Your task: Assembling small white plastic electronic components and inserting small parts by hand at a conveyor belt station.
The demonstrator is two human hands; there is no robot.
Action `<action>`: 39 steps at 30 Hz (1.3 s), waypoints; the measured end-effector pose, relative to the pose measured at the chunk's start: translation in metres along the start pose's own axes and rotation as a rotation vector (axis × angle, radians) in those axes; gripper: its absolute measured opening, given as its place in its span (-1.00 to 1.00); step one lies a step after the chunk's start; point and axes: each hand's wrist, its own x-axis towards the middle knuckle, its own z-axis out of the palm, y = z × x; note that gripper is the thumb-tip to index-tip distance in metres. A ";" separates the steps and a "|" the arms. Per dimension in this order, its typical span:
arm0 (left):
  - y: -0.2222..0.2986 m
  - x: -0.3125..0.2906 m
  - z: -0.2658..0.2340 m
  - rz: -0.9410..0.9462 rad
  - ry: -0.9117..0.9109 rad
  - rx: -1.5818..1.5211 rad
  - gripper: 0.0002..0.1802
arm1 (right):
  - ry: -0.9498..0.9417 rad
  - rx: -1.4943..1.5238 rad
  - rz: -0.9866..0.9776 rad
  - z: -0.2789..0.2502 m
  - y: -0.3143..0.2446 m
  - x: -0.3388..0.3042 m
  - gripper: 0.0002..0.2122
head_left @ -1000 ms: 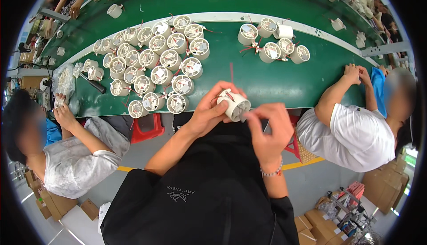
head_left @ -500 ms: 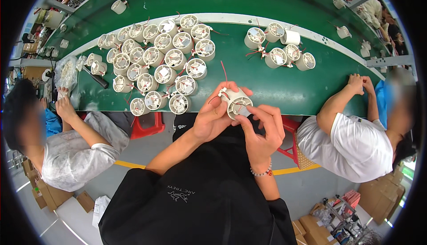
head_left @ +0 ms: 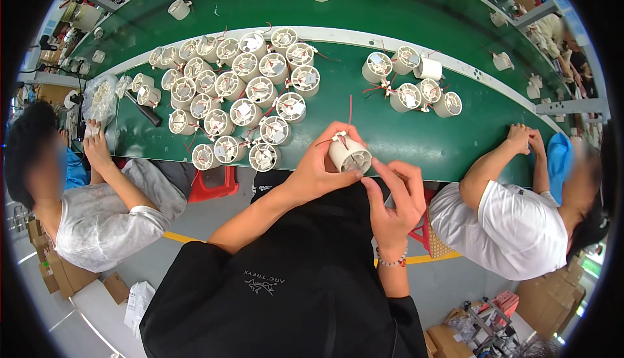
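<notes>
My left hand (head_left: 322, 171) is closed round a white cylindrical plastic housing (head_left: 348, 153), thumb along its lower rim. The housing is tilted, its open end facing me and to the right. Inside are thin spokes and a greyish patch, too small to make out fully. Red wires and a small white connector (head_left: 340, 136) sit on its far side, one wire sticking up. Close by the right rim is my right hand (head_left: 398, 195), its thumb and forefinger apart at the tips, other fingers bent. Nothing shows between those fingertips.
Many similar housings (head_left: 246, 112) with red wires crowd the green table (head_left: 325, 107) at left, and a smaller group (head_left: 406, 96) stands at right. A black-handled tool (head_left: 146, 112) and a plastic bag (head_left: 101, 101) lie far left. People sit on both sides. Beyond a white rail, more housings stand on a green surface.
My right thumb and forefinger have drawn back from inside the housing's opening to beside its rim. The housing has turned slightly and moved a little lower in view.
</notes>
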 end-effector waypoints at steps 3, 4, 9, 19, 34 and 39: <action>0.009 -0.002 0.008 -0.150 0.035 0.275 -0.37 | -0.141 -0.102 -0.246 0.001 -0.019 0.049 -0.63; 0.009 -0.004 0.009 -0.152 0.034 0.270 -0.37 | -0.211 -0.152 -0.367 0.004 -0.023 0.060 -0.64; 0.011 -0.005 0.006 0.124 -0.066 0.624 -0.43 | -0.534 -0.310 -0.599 0.003 -0.017 0.071 -0.74; 0.054 -0.009 -0.009 -0.294 -0.337 0.568 -0.56 | -0.803 -0.281 -0.769 0.013 -0.008 0.088 -0.78; 0.235 0.190 -0.221 -0.495 0.139 0.750 -0.38 | 0.112 0.131 -0.065 0.025 0.055 0.111 -0.84; 0.253 0.234 -0.298 -0.732 0.167 0.808 -0.33 | 0.168 0.061 0.114 0.010 0.101 0.063 -0.86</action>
